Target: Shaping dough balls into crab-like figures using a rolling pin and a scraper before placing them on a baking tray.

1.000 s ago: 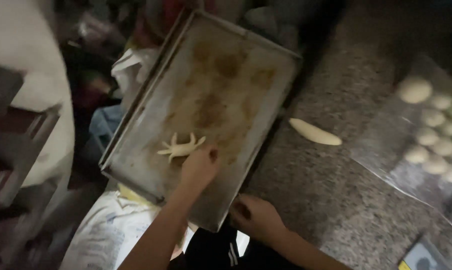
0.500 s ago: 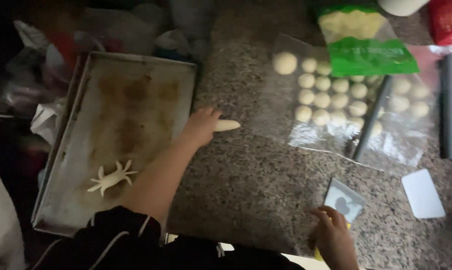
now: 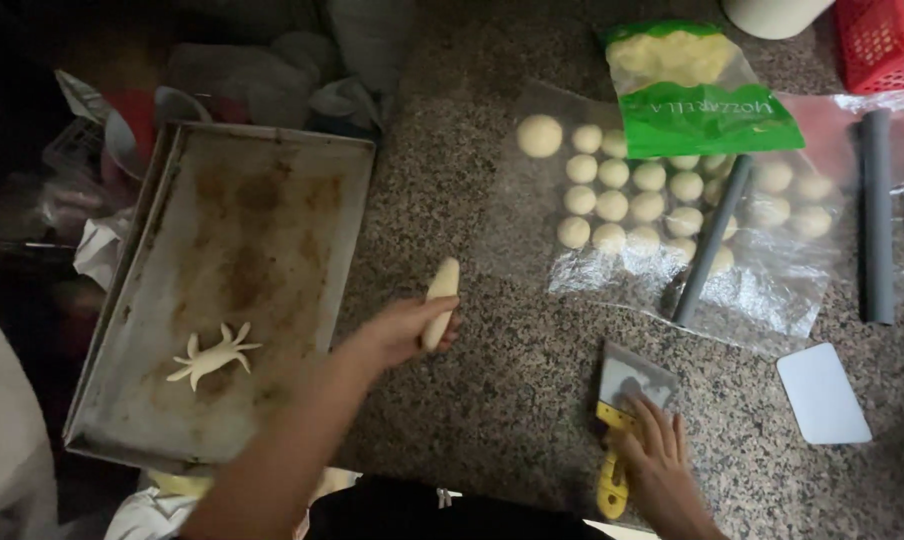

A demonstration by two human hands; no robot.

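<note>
One crab-shaped dough piece (image 3: pixel 215 355) lies on the baking tray (image 3: pixel 272 160). Right of the tray, the left hand (image 3: pixel 397 330) grips a dough log (image 3: pixel 439 302); the right hand (image 3: pixel 662 465) rests on a yellow-handled scraper (image 3: pixel 627 410). Many dough balls (image 3: pixel 632 195) remain unshaped.

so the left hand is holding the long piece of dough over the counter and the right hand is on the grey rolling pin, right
Not quite. In the head view the right hand rests on the yellow-handled scraper, not a grey rolling pin; that lies apart on the plastic sheet. The left hand does hold the long piece of dough over the counter.
</note>
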